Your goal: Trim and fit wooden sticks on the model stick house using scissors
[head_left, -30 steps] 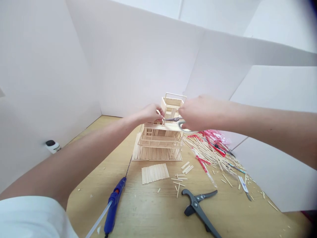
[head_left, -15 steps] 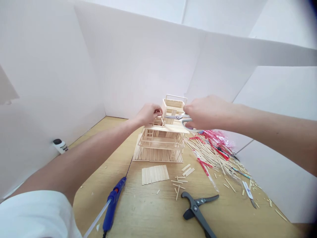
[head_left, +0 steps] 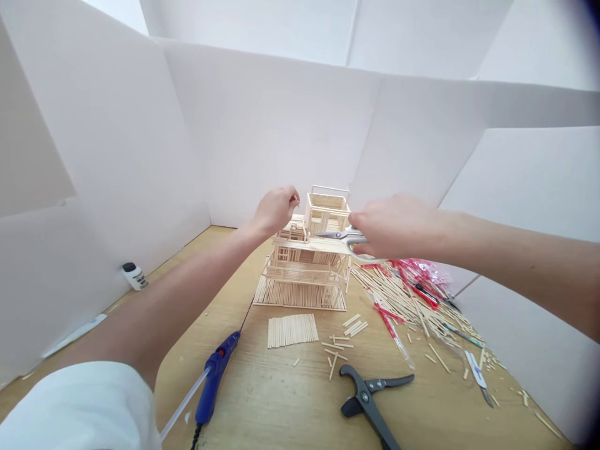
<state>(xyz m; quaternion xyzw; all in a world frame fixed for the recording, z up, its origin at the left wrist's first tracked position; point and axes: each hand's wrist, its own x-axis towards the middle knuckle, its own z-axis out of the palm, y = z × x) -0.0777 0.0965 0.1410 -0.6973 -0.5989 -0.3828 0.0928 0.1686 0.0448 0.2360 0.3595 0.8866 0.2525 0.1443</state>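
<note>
A model house of thin wooden sticks (head_left: 304,275) stands on the table, with several storeys and railings. My right hand (head_left: 398,226) is closed round the handles of a pair of scissors (head_left: 334,235). Their blades point left across the upper deck of the house. Just above the upper left of the model is my left hand (head_left: 277,209), its fingers pinched together. A tiny pale bit, perhaps a stick end, shows at the fingertips, too small to name surely. In front of the house lies a flat panel of sticks (head_left: 292,330).
A blue glue gun (head_left: 216,378) lies at the left front, a grey cutter (head_left: 370,400) at the front. Loose sticks (head_left: 398,297), red plastic wrappers (head_left: 424,272) and a craft knife (head_left: 478,377) cover the right. A white bottle (head_left: 135,276) stands by the left wall.
My left hand has lifted up and left, off the upper railing of the house. The scissors have stayed over the deck in my right hand. The view has shifted slightly.
</note>
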